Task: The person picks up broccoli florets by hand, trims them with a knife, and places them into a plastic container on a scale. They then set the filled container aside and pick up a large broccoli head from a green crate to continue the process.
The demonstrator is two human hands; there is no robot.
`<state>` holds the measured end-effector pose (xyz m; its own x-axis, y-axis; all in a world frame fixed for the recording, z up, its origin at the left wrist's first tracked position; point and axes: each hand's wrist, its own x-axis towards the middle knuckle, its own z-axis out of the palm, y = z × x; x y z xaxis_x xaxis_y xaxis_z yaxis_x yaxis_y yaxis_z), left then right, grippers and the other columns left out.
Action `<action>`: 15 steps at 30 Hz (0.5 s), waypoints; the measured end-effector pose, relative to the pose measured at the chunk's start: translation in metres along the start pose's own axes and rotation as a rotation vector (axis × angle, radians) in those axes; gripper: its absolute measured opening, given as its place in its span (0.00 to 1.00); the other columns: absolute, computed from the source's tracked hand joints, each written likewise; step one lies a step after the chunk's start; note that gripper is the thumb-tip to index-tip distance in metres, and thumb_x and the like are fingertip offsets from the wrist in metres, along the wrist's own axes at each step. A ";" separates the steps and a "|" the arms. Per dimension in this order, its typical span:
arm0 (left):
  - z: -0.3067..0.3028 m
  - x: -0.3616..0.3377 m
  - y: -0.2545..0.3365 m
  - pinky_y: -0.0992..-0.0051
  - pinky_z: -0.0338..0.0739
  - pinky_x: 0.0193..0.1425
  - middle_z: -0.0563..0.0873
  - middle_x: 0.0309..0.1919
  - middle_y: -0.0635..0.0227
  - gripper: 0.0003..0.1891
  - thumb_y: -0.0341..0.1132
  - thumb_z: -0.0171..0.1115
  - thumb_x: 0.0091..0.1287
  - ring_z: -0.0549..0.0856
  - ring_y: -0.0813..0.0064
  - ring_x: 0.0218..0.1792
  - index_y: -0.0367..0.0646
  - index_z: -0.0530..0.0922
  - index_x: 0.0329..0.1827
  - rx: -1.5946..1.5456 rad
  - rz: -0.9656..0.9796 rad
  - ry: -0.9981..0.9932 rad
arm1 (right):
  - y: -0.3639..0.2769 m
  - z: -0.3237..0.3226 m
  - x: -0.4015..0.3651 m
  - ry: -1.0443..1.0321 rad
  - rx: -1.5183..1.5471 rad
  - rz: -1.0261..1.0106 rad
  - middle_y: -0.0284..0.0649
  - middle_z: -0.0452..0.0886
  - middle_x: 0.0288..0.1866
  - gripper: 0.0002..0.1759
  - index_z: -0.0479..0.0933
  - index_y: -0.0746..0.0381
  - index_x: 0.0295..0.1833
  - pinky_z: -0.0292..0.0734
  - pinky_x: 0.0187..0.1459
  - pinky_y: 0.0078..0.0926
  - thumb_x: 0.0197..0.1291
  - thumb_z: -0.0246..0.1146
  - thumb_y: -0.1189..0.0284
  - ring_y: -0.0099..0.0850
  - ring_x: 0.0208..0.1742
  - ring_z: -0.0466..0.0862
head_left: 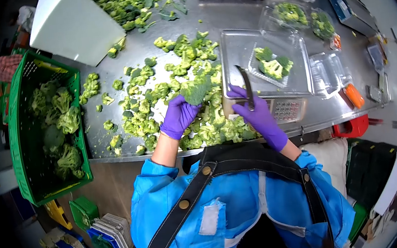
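My left hand [179, 118], in a purple glove, is closed on a broccoli head [195, 90] above the heap of cut florets [151, 112]. A dark curved knife [246, 86] is gripped in my right hand [257, 118], also gloved, with its blade pointing away from me. That hand is over the front edge of a kitchen scale [290, 109]. On the scale's metal tray [296, 87] sits a clear plastic punnet [257, 72] with several broccoli florets [272, 68] in it.
To the left stands a green crate [21, 138] holding whole broccoli. A white bin [74, 25] lies tipped beside more broccoli [130, 5] at the back. Filled punnets [291, 13], nested clear containers [328, 74] and an orange object [354, 96] are on the right.
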<state>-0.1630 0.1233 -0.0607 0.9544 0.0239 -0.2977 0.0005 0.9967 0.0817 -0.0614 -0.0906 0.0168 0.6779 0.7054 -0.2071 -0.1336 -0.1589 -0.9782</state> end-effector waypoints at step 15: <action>0.011 -0.010 -0.041 0.71 0.80 0.45 0.80 0.43 0.51 0.21 0.39 0.46 0.67 0.83 0.62 0.39 0.27 0.69 0.52 0.284 -0.241 0.089 | 0.010 -0.069 0.029 0.583 0.116 0.032 0.38 0.77 0.44 0.24 0.71 0.62 0.56 0.68 0.24 0.13 0.52 0.63 0.71 0.15 0.23 0.71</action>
<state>-0.1698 0.0814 -0.0507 0.8872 -0.1897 -0.4206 0.3164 0.9136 0.2554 0.0070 -0.1193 0.0021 0.9531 0.2004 -0.2269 -0.2163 -0.0736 -0.9736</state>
